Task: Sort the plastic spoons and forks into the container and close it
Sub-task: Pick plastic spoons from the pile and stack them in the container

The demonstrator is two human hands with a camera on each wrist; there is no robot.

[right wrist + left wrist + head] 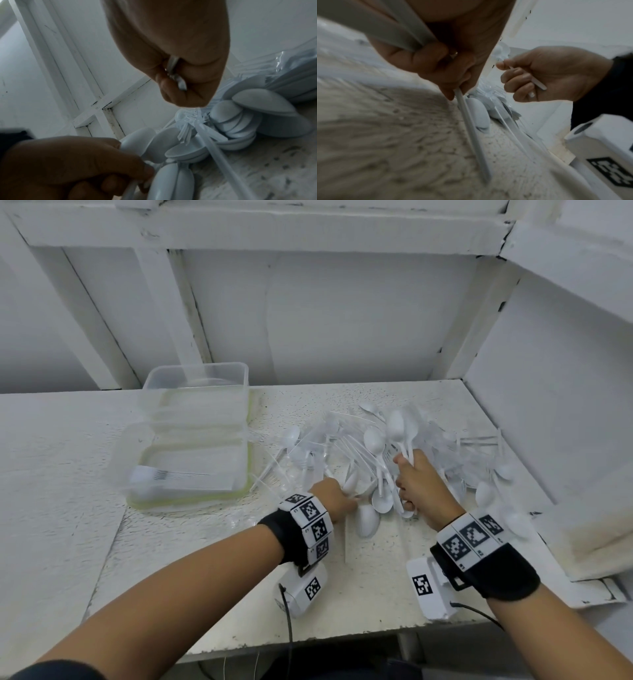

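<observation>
While the clear container point(195, 412) sits open, both hands, left hand point(334, 501) and right hand point(419, 484), each tight around white spoons point(400, 433)

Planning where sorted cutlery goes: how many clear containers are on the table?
2. The back container stands near the wall; the front container sits directly before it, holding forks. Both lie left of the cutlery pile. None seems hidden.
</observation>
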